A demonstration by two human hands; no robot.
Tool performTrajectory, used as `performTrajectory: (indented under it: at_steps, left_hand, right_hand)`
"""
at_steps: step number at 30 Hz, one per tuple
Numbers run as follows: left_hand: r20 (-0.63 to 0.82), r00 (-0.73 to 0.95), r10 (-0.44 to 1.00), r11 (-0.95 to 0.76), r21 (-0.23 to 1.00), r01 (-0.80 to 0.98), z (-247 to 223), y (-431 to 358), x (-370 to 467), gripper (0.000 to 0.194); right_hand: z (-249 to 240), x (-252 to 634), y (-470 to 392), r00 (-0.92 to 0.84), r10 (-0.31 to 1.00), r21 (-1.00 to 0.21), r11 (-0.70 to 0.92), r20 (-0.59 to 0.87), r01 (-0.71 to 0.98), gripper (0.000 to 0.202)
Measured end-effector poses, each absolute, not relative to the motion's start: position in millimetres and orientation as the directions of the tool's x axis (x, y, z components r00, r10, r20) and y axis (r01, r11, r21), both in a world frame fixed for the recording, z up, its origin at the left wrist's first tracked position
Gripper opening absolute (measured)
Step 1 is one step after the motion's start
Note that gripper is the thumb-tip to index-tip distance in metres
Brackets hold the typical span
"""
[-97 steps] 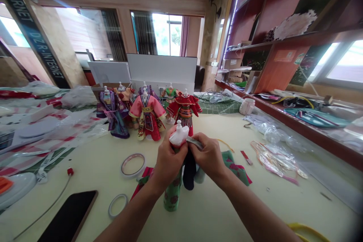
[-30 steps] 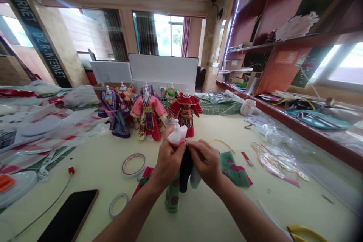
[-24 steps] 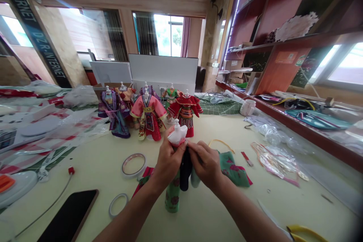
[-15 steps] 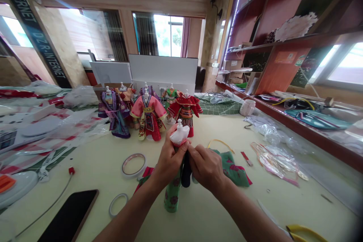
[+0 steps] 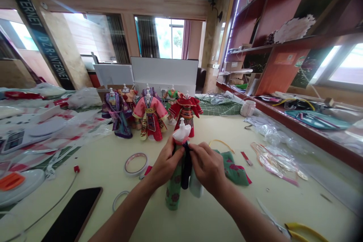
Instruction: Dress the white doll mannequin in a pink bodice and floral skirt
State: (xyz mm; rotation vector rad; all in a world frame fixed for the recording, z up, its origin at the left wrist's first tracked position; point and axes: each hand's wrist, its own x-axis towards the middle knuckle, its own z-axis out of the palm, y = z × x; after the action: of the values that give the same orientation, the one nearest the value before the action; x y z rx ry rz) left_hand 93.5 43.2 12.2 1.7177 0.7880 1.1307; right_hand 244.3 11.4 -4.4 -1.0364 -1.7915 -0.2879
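Observation:
A small white doll mannequin (image 5: 182,133), headless with a knobbed neck, stands out in front of me at the middle of the table. Green flowered cloth (image 5: 173,193) hangs from its waist, beside a dark strip of cloth (image 5: 186,172) and a pale panel. My left hand (image 5: 168,159) is closed around the mannequin's waist, its thumb pressed on the green cloth. With thumb and fingers pinched together, my right hand (image 5: 209,164) grips the top of the dark cloth at the waist. The fingertips partly hide what they pinch.
Dressed doll mannequins (image 5: 150,117) stand behind my hands. A green-and-red cloth piece (image 5: 234,168) lies at right, yellow-handled scissors (image 5: 300,230) at lower right. Left are a tape roll (image 5: 136,163), a phone (image 5: 75,213) and a cable (image 5: 58,202). Plastic bags (image 5: 279,164) lie farther right.
My right hand has shifted slightly at the waist, and its fingers have opened out a little. The pale panel beside the dark cloth shows more. The view has shifted slightly.

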Motion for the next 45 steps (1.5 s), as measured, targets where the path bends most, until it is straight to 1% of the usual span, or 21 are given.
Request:
performTrajectory:
  at_steps: [3, 8, 13, 17, 21, 23, 26, 30, 33, 37, 41, 45]
  left_hand:
    - [0.374, 0.362, 0.854, -0.414, 0.909, 0.038, 12.7, 42.6, 95.4, 0.030]
    - [0.385, 0.338, 0.859, -0.413, 0.910, 0.012, 12.5, 41.0, 95.8, 0.033]
    - [0.374, 0.321, 0.870, -0.392, 0.920, -0.011, 13.5, 39.7, 95.7, 0.037]
    - [0.371, 0.329, 0.869, -0.385, 0.923, -0.023, 14.4, 39.3, 95.8, 0.037]
    - [0.355, 0.337, 0.872, -0.371, 0.928, -0.016, 13.3, 40.1, 94.7, 0.039]
    - [0.349, 0.334, 0.875, -0.372, 0.928, 0.004, 12.8, 40.3, 93.9, 0.037]
    - [0.349, 0.334, 0.875, -0.380, 0.925, 0.028, 13.0, 39.9, 93.4, 0.032]
    - [0.349, 0.340, 0.873, -0.374, 0.927, 0.011, 13.2, 38.8, 93.8, 0.028]
    - [0.354, 0.330, 0.875, -0.383, 0.923, 0.026, 13.0, 38.6, 94.2, 0.024]
    - [0.362, 0.303, 0.882, -0.400, 0.913, 0.074, 12.5, 38.8, 94.6, 0.027]
    - [0.360, 0.278, 0.891, -0.395, 0.915, 0.080, 11.0, 38.9, 96.2, 0.028]
    - [0.367, 0.273, 0.889, -0.403, 0.911, 0.086, 12.6, 38.1, 96.4, 0.026]
  right_hand:
    - [-3.5, 242.2, 7.4, -0.049, 0.586, -0.388, 0.594, 0.809, 0.704, 0.020]
    - [-4.3, 237.2, 3.1, 0.036, 0.708, -0.560, 0.525, 0.705, 0.641, 0.031]
    - [-8.1, 231.4, 1.2, 0.076, 0.812, -0.727, 0.471, 0.579, 0.500, 0.030]
    - [-9.6, 229.3, 0.9, 0.102, 0.811, -0.782, 0.511, 0.576, 0.356, 0.032]
    - [-8.8, 229.2, 1.9, 0.169, 0.813, -0.813, 0.492, 0.557, 0.311, 0.025]
    - [-8.3, 229.9, 3.0, 0.179, 0.819, -0.816, 0.469, 0.545, 0.337, 0.022]
    - [-7.9, 231.9, 5.4, 0.181, 0.810, -0.781, 0.439, 0.558, 0.444, 0.018]
    - [-6.5, 235.1, 8.0, 0.177, 0.747, -0.666, 0.427, 0.641, 0.612, 0.008]
    - [-3.6, 236.8, 7.6, 0.126, 0.680, -0.560, 0.469, 0.723, 0.683, 0.012]
    - [0.1, 237.6, 5.2, 0.096, 0.628, -0.491, 0.494, 0.773, 0.718, 0.014]
    - [1.7, 237.7, 3.1, 0.089, 0.596, -0.473, 0.529, 0.798, 0.704, 0.014]
    - [1.7, 237.2, 2.4, 0.050, 0.605, -0.459, 0.544, 0.794, 0.702, 0.014]
